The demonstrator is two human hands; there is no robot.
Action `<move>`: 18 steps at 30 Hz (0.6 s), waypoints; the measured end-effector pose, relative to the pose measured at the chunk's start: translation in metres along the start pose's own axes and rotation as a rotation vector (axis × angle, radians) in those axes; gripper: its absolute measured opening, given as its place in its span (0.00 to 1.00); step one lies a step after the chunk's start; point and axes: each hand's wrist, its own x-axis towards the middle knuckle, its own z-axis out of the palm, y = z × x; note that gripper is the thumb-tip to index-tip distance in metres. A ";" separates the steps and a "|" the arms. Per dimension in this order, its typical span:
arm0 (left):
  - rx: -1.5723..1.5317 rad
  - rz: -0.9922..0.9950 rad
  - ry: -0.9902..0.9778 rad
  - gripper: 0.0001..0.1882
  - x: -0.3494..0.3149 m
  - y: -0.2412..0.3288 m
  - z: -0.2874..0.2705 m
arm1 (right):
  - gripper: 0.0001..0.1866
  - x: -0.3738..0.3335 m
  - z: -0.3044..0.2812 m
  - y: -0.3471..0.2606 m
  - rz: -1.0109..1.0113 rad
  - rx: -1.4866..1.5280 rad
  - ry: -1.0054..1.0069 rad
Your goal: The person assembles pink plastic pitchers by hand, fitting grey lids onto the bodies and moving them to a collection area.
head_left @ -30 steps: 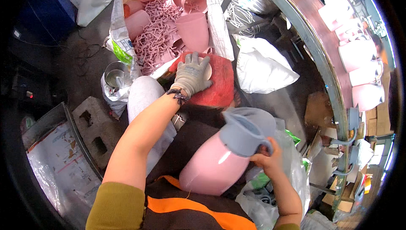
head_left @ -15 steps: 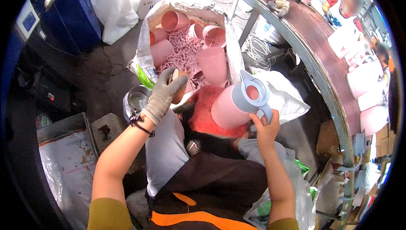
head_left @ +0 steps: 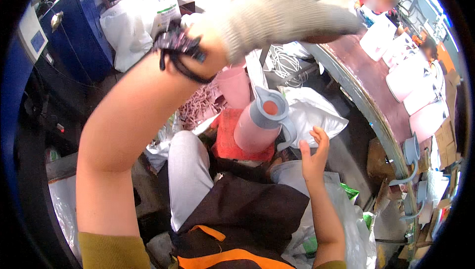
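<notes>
One pink jug point(head_left: 257, 128) with grey top, bare right hand point(head_left: 313, 156) just beside it

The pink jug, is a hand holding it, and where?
Not gripped: the bare right hand is open beside the pink jug, fingertips near its grey handle. The gloved left hand seems empty.

Counts by kind

One pink jug with a grey lid point(head_left: 260, 123) stands on one red stool point(head_left: 232, 138); one more pink jug point(head_left: 233, 87) sits in the sack behind it, among pink scraps (too tangled to count). Three pale pink jugs point(head_left: 413, 91) lie in a row on the worktop point(head_left: 368, 78). Two loose grey lids point(head_left: 410, 150) hang at its edge. Two hands show: one gloved left hand point(head_left: 292, 9), one bare right hand point(head_left: 314, 153). One blue machine point(head_left: 74, 36), two white sacks point(head_left: 126, 26).
</notes>
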 end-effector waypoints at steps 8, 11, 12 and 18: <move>0.361 -0.032 -0.093 0.32 -0.119 -0.060 0.167 | 0.18 -0.039 -0.023 0.008 0.212 0.073 -0.050; 0.361 -0.116 -0.246 0.35 -0.122 -0.067 0.164 | 0.23 -0.035 -0.006 -0.006 0.241 0.035 -0.139; 0.338 -0.091 -0.201 0.35 -0.119 -0.065 0.159 | 0.23 -0.022 0.002 -0.015 0.215 0.036 -0.159; -0.292 -0.505 0.062 0.29 -0.110 -0.092 0.133 | 0.24 -0.014 0.025 0.021 0.415 0.342 -0.176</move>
